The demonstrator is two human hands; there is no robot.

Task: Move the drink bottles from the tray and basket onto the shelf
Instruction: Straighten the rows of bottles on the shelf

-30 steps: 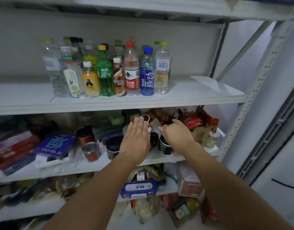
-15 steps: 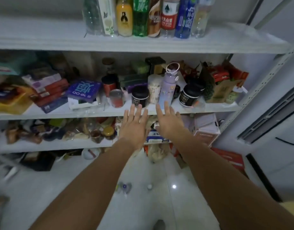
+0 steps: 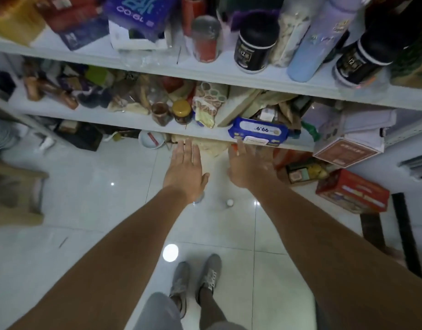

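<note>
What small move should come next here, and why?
Probably lower the right hand toward the white cap on the floor, seemingly a bottle top: it and the left hand are open and empty above it.

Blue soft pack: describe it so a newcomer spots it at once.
Find the white metal shelving and take the lower of its two visible boards. At that board's front edge, just beyond the right hand, lies the blue rectangular soft pack. Unlike the crumpled tan bags behind it, it is bright blue with a white flap and printed digits.
</note>
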